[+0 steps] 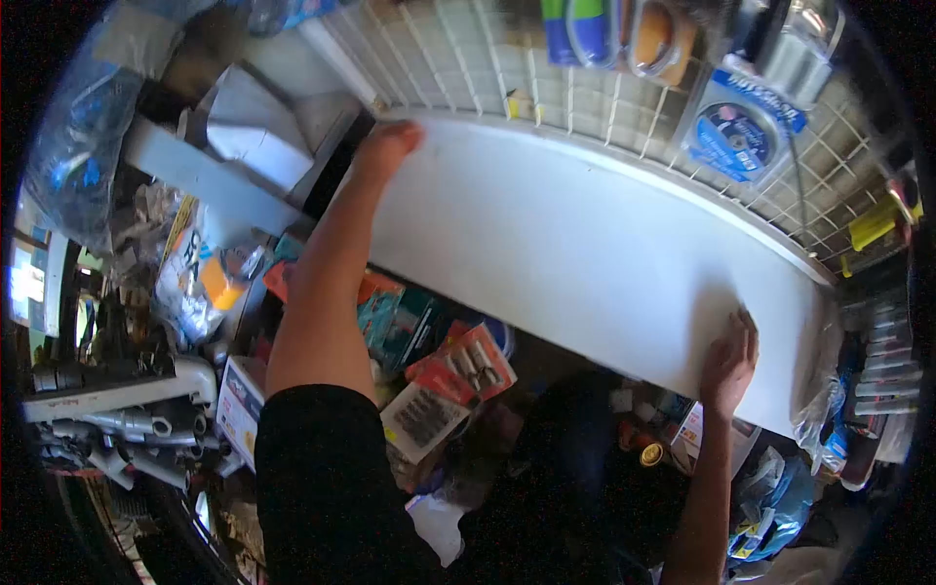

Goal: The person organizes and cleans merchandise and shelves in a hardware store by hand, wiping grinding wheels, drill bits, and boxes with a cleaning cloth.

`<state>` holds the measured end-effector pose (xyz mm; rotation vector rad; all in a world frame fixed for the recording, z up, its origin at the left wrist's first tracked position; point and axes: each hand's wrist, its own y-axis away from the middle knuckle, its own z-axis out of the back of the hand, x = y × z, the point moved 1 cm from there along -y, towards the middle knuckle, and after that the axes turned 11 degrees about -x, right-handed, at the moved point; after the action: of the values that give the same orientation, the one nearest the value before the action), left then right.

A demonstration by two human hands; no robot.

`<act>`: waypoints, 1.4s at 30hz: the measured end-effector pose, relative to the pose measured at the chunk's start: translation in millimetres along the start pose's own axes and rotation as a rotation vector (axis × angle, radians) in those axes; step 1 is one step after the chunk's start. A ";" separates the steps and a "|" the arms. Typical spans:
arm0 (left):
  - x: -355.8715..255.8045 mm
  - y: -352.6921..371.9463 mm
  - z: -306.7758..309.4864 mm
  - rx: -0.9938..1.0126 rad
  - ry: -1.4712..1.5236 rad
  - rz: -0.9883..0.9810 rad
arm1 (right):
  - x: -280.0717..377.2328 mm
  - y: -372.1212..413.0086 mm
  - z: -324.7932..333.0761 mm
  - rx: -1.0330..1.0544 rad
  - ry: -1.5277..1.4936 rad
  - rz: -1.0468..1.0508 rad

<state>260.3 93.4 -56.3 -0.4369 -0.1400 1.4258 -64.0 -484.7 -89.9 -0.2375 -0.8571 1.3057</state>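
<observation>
A long white board [546,249] lies like a shelf in front of me, running from upper left to lower right. At its far left corner is my left hand [388,146], slightly blurred, with the fingers curled together. Whether anything is inside those fingers I cannot make out. My right hand [729,366] rests on the board toward its right front part, fingers stretched out and nothing held. Its shadow falls on the white surface just beside it.
Behind the board stands a white wire grid [624,117] hung with packaged goods, including a blue disc package [733,132]. Below its front edge lie red blister packs [478,366]. Grey pipe fittings [146,424] crowd the left; a blue plastic bag [780,502] sits lower right.
</observation>
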 end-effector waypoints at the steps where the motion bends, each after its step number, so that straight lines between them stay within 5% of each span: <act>1: 45.7 -3.0 -11.8 -0.114 0.022 0.124 | -0.9 0.0 1.0 0.015 0.001 -0.029; 4: 83.5 -6.6 -12.0 0.086 -0.551 0.122 | 4.9 -4.2 5.2 -0.004 -0.016 -0.051; 6: 56.2 -15.7 -18.1 -0.045 -0.424 -0.186 | 8.1 -5.5 6.1 -0.004 0.007 -0.017; 7: -35.2 -6.6 34.2 0.090 -0.091 -0.175 | 7.5 -6.3 3.4 -0.016 0.015 -0.001; 9: -121.4 20.9 33.2 0.219 0.535 -0.247 | 5.3 -4.4 1.1 -0.014 0.021 0.014; 11: -209.5 70.8 38.9 0.470 0.837 -0.288 | 1.8 -3.2 1.4 0.017 0.014 0.025; 13: -261.4 118.3 47.8 0.366 0.737 -0.688 | 5.6 -3.5 1.3 0.000 0.006 0.025; 16: -247.1 113.2 14.8 -0.098 0.463 -1.238 | 3.9 -2.3 2.1 0.010 0.016 0.015; 18: -215.1 76.5 19.0 0.570 0.988 -0.446 | 5.1 -1.3 2.7 0.000 0.010 0.018; 20: -131.2 47.5 -15.0 0.373 0.653 -0.283 | 0.7 -1.8 -0.9 -0.002 0.006 0.025; 21: -107.8 33.5 -8.1 0.184 0.857 -0.385 | 0.2 -2.0 -2.5 0.000 0.003 0.015; 22: -75.1 25.1 4.6 0.046 0.444 -0.332 | 1.1 -2.3 -3.0 -0.004 0.000 0.001; 24: 27.5 1.1 -9.8 -0.061 0.456 -0.046 | 4.8 -2.1 0.1 -0.009 0.003 -0.006; 27: 103.5 5.6 -4.2 0.169 -0.671 0.124 | 1.6 -1.1 1.7 -0.014 0.013 -0.015; 30: 15.3 4.1 27.1 -0.018 -0.311 0.354 | 7.1 -1.9 4.7 -0.005 0.033 -0.033; 31: 4.0 -2.4 26.4 0.025 -0.499 -0.107 | 9.2 -4.4 3.9 -0.005 0.026 -0.011; 32: -12.9 4.5 18.1 -0.318 0.030 -0.303 | 9.9 -4.0 4.0 0.006 0.037 -0.013; 33: -78.9 19.0 35.6 -0.209 0.413 -0.193 | 9.7 -1.4 4.0 0.014 0.042 -0.013; 34: -102.6 30.4 11.6 -0.120 0.661 -0.510 | 8.6 -0.9 2.2 0.012 0.046 -0.012; 35: -162.0 57.4 36.3 0.234 0.918 -0.562 | 8.2 -2.2 0.6 0.005 0.045 -0.009; 36: -211.5 81.2 39.4 0.668 1.229 -0.175 | 8.6 -2.7 0.6 0.005 0.038 0.004; 37: -221.9 106.6 35.2 0.550 0.799 -0.588 | 8.4 -2.6 0.9 0.003 0.031 0.018; 38: -247.2 122.8 12.9 0.045 0.518 -1.303 | 7.1 -3.3 1.3 0.002 0.024 0.035; 39: -271.1 132.0 6.0 -0.194 0.455 -1.448 | 4.3 -1.7 0.7 -0.007 0.026 0.038; 40: -292.5 132.9 -8.2 -0.062 0.524 -1.384 | 0.1 0.2 -1.3 -0.014 0.029 0.045; 42: -312.8 114.2 -35.4 -0.112 0.648 -1.250 | -1.8 -1.3 -3.4 -0.014 0.025 0.051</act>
<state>119.7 -209.6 -79.8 -0.7051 0.0449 0.0207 -60.8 -485.6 -92.1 -0.2879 -0.8433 1.3421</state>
